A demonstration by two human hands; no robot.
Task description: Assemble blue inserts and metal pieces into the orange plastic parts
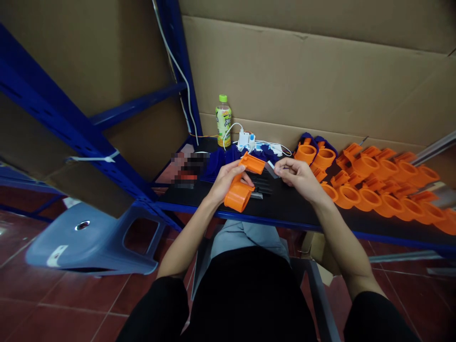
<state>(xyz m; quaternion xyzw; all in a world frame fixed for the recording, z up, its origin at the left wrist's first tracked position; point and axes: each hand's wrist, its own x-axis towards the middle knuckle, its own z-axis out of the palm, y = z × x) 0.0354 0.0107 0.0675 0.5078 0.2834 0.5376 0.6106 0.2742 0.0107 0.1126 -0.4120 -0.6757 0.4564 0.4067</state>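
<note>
My left hand [227, 180] is closed around an orange plastic part [238, 196], which has a round ring at its lower end and a flat arm at the top. Pinched in the fingers of my right hand [297, 176] is a small flat strip with a white toothed edge [271, 167]; its exact kind is unclear. The strip is just right of the orange arm, and I cannot tell whether they touch. Below my hands, several dark rod-like pieces [261, 186] lie on the black tabletop [285, 205].
Rows of similar orange parts [366, 167] fill the table's right side. Behind my hands are a drink bottle [223, 124], a white charger with cables [243, 140] and blue cloth [217, 164]. A blue rack post [89, 142] and a plastic stool [96, 237] stand left.
</note>
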